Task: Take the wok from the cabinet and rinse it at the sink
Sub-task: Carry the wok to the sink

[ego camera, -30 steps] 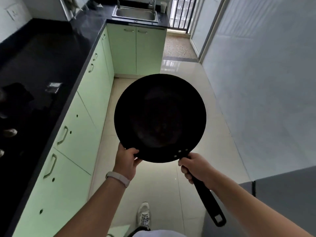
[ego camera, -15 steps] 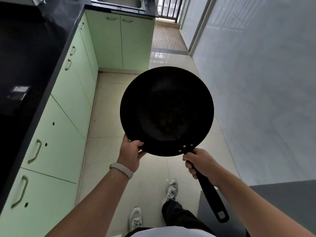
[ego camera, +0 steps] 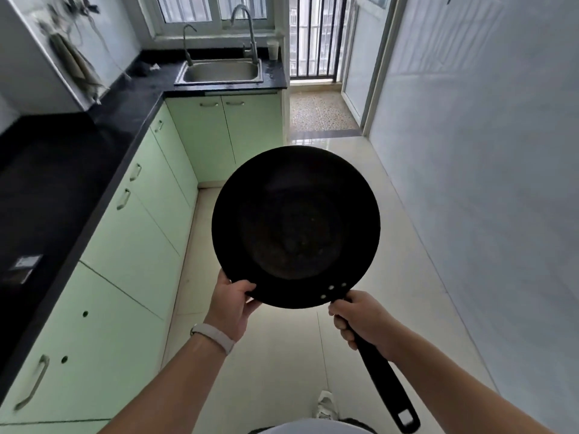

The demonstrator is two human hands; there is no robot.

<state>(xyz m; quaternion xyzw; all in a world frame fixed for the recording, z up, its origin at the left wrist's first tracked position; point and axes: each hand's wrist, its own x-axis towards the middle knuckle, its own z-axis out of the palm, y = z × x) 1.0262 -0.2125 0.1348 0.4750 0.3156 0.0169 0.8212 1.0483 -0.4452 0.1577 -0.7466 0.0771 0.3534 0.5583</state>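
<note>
I hold a black wok level in front of me over the pale floor tiles, its inside facing up. My right hand is closed around the long black handle near the rivets. My left hand pinches the near left rim, with a white band on the wrist. The steel sink sits at the far end of the kitchen under the window, with a tall tap at its right and a smaller tap at its left. The sink is well beyond the wok.
A black countertop runs along the left over pale green cabinets. A white cup stands right of the sink. A white tiled wall closes the right side. A barred balcony door is at the far end.
The view has tilted up, so the sink and window now show at the far end. The wok stays in both hands in the same grip.
</note>
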